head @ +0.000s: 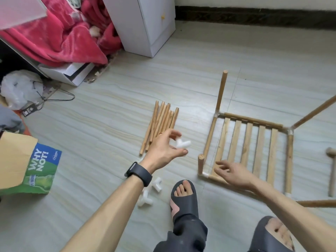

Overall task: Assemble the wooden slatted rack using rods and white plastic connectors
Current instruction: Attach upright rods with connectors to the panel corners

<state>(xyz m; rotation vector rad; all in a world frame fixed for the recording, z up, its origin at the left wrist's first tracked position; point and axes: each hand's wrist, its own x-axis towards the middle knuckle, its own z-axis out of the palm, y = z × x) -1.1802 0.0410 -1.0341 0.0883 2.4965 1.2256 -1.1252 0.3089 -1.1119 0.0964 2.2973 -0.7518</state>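
Wooden slatted rack (247, 142) lies flat on the pale tiled floor (109, 124), right of centre. Its round-rod frame is joined at the corners by white plastic connectors, and leg rods rise from at least three corners.

Left grip (163, 148), centre frame: fingers loosely curved about a white plastic three-way connector (182, 143). The part is blurred, so I cannot tell whether it is truly pinched.

Right grip (234, 172): fingers spread, holding nothing, over the rack's near-left corner (204, 174).

Bundle of loose wooden rods (161, 124) lies just beyond the left grip. Two spare white connectors (157, 184) lie on the floor at lower centre, beside a foot in a dark slipper (183, 193). Wooden mallet (331, 170) sits at the right edge, well apart from both grips.

Risks, in my judgement:
- A slack hold could let the connector fall and skitter across the smooth tile.
- The foot is close enough to kick or tread on the spares.
- The short corner rod (201, 164) may not be fully seated, and pressing a connector onto it unbraced could tilt it or spring the corner joint.
- The round loose rods could roll if nudged.
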